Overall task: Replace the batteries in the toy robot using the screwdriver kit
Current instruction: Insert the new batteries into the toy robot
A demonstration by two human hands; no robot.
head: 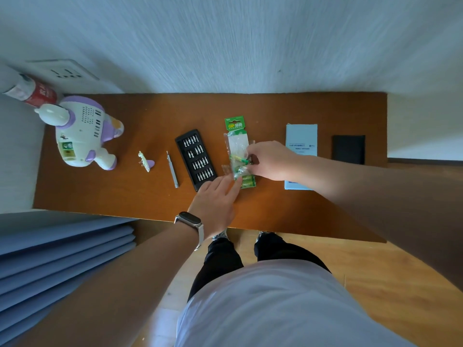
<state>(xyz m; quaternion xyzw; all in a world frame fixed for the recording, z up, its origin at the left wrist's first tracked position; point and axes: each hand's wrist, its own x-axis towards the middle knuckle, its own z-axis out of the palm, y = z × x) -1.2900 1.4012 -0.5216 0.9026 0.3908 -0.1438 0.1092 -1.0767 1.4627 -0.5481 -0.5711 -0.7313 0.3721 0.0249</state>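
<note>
- One toy robot far left of the bit case, well apart from both hands; left hand nearer.
- Left hand, just right of the case: flat fingers press near end of battery pack; pack runs lengthwise away from person.
- Right hand, further right: pinches a battery mid-pack; exact grip unclear behind plastic.

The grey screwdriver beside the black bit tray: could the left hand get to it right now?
Probably yes. The screwdriver lies uncovered on the table, left of the bit tray. The left hand presses the battery pack with straight fingers and grips nothing, so only the low tray lies between.
</note>
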